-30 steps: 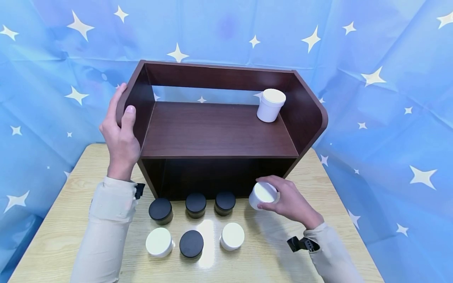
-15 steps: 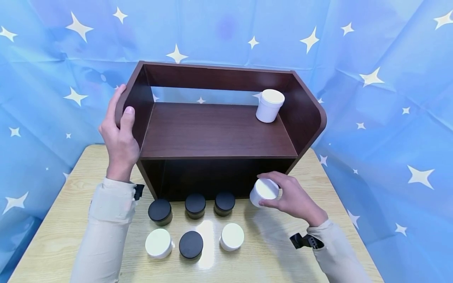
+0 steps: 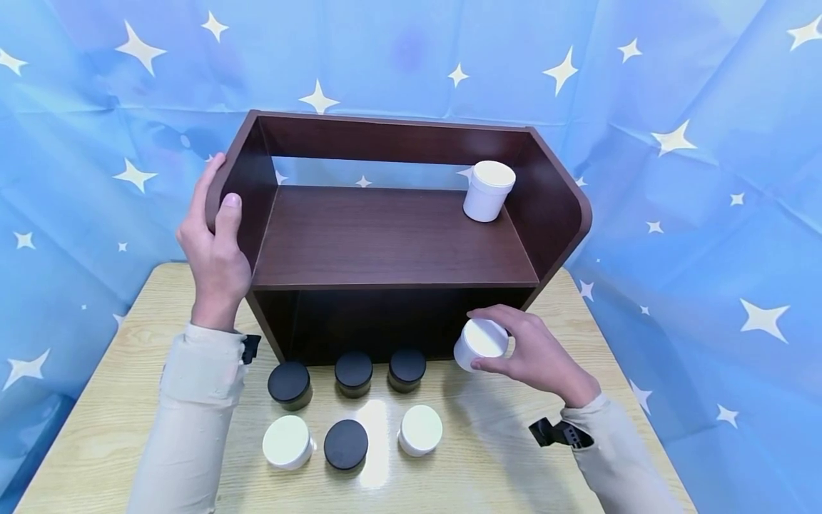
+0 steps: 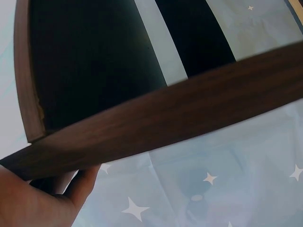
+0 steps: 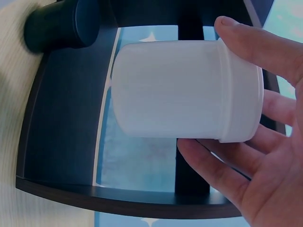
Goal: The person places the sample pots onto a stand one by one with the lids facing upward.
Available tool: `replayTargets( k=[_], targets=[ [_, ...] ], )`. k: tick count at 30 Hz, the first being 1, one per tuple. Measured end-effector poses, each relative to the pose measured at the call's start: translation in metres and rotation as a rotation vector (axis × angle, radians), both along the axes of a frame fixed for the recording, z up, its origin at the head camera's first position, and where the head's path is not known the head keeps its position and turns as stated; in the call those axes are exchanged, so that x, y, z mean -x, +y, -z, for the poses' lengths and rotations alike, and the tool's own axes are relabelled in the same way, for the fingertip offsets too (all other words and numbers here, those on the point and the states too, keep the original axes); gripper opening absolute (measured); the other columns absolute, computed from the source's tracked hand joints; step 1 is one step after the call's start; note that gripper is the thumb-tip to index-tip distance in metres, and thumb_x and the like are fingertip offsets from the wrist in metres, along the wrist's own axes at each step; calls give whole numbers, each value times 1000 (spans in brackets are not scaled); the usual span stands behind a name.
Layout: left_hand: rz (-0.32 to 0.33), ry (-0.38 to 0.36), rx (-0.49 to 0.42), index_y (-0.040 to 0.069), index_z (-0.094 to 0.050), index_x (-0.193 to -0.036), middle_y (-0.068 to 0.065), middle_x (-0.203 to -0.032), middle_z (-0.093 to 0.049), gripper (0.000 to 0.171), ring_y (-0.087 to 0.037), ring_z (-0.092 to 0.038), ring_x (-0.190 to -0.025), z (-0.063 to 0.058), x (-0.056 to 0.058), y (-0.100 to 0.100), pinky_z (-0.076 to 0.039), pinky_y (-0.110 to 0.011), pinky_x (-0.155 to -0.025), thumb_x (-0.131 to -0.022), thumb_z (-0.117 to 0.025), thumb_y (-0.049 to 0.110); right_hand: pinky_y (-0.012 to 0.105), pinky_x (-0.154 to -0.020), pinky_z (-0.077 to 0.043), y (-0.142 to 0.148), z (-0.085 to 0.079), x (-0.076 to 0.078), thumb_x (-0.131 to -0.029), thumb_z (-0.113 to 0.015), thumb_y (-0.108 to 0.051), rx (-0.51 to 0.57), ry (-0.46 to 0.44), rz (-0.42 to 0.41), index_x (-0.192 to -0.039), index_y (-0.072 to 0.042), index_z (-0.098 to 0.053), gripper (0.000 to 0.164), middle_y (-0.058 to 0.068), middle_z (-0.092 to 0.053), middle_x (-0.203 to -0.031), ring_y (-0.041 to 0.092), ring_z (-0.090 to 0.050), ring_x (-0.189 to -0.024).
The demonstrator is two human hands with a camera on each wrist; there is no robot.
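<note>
Head view is looking forward and down from above the table (image 3: 128, 378), standing farthest back and taking in the whole shelf (image 3: 398, 235), both hands and the backdrop (image 3: 674, 214). Left wrist view is facing the shelf's left end close up, tilted, sharing left hand (image 3: 215, 257) with head; right wrist view is sitting sideways near the held jar (image 3: 481, 344), sharing jar, right hand (image 3: 539, 350) and shelf.

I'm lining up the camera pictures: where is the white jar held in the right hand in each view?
Head: right of centre in the lower half, the jar in the right hand.
Left wrist: not in the picture.
Right wrist: the jar fills the middle, lid toward the right.
Shared landmark: the dark shelf, seen in all three views.
</note>
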State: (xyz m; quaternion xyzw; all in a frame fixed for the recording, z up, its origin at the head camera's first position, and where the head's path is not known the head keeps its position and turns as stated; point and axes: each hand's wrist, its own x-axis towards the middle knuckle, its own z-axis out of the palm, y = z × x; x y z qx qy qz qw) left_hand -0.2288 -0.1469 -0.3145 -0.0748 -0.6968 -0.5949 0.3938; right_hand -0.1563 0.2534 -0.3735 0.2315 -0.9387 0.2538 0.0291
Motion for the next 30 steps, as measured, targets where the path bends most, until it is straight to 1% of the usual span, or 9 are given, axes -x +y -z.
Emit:
replayTargets(
  k=[2,6,12,14,17,24,27,30],
  targets=[
    [0,17,6,27,-58,-142,1,-149,-57,48,-12,-54,-135,1,0,-1,-43,-20,-106,-95,-50,33,34,-81,-57,0,-3,0,-70,-91,-25,4,6,-6,-129,-14,-65,65,2,-69,-122,17,-65,-102],
    [0,22,7,28,-58,-142,3,-147,-58,48,-11,-55,-133,1,0,-2,-44,-20,-105,-95,-50,34,34,-81,-57,-1,-6,0,-70,-91,-24,4,15,-14,-128,-15,-65,64,2,-70,-121,16,-66,-101],
    [10,13,-9,24,-59,-142,2,-146,-59,49,-12,-56,-132,0,-2,-1,-44,-20,-106,-95,-51,33,31,-79,-58,-1,-10,0,-69,-92,-25,-1,57,-31,-127,-15,-66,64,1,-70,-119,15,-66,-99],
    [12,15,-9,24,-59,-142,2,-146,-59,49,-12,-56,-132,0,-2,-1,-44,-21,-106,-95,-51,33,31,-79,-58,-2,-11,0,-69,-92,-25,7,65,-30,-127,-15,-67,64,1,-71,-119,14,-66,-97],
    [10,22,3,24,-58,-143,2,-146,-59,49,-12,-55,-133,0,-1,-1,-43,-21,-107,-95,-51,32,31,-79,-58,-2,-13,-1,-68,-93,-25,16,71,-23,-126,-14,-67,65,2,-71,-119,14,-66,-97],
    [11,-24,-36,23,-59,-141,2,-145,-60,48,-10,-57,-130,-1,0,-1,-43,-19,-105,-95,-50,31,32,-80,-58,-2,-16,0,-66,-94,-27,21,77,6,-127,-12,-67,68,3,-72,-119,15,-66,-96],
    [4,-5,-20,22,-59,-142,1,-144,-60,49,-11,-57,-130,-1,0,-1,-44,-20,-105,-95,-50,32,33,-80,-60,-2,-17,0,-65,-94,-27,28,73,18,-127,-11,-68,69,4,-72,-118,15,-67,-96],
    [0,14,-8,23,-59,-141,2,-144,-61,49,-11,-58,-129,0,0,-1,-45,-20,-104,-94,-51,33,35,-81,-61,-3,-18,0,-64,-95,-26,50,70,23,-126,-10,-68,69,5,-72,-118,17,-68,-96]
  ],
)
